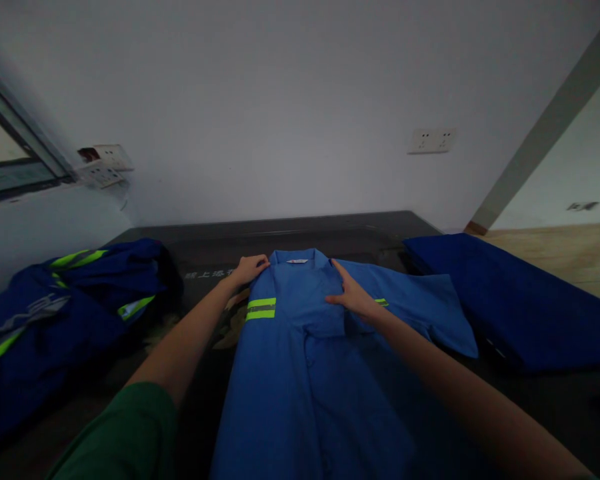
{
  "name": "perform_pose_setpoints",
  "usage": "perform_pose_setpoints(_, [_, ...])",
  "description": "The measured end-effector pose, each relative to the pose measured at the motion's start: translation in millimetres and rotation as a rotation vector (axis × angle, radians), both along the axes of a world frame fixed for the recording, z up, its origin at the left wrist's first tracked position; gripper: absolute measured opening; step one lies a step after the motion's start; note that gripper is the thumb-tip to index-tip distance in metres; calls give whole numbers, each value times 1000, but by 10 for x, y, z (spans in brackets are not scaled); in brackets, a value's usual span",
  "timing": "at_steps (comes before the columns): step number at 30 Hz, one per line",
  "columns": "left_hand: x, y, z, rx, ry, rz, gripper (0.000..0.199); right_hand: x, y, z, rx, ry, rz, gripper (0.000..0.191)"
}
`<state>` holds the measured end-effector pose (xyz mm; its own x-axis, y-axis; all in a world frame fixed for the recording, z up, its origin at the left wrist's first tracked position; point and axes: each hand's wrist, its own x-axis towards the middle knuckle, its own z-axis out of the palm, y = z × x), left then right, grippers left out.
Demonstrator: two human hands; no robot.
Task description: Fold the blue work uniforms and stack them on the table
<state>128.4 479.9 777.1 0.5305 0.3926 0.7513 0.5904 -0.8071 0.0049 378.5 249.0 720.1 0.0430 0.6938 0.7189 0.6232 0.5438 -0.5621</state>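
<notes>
A blue work shirt (290, 360) with yellow-green reflective stripes lies spread on a dark surface, its collar and white label away from me. My left hand (251, 268) is closed on the shirt's left shoulder edge beside the collar, fingers bent over the cloth. My right hand (350, 292) rests on the shirt just right of the collar, thumb and fingers apart. To the right, one short sleeve is spread out; no sleeve shows sticking out on the left side.
Dark blue clothing (80, 320) with reflective stripes lies heaped at the left. A flat dark blue item (520, 300) lies at the right. Behind the dark surface (280, 230) stands a pale wall with sockets (433, 141); a window frame is at upper left.
</notes>
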Motion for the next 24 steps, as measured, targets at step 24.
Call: perform_pose_setpoints(24, [160,-418,-10,293,-209,363,39,-91,-281,-423,-134,-58,-75,54])
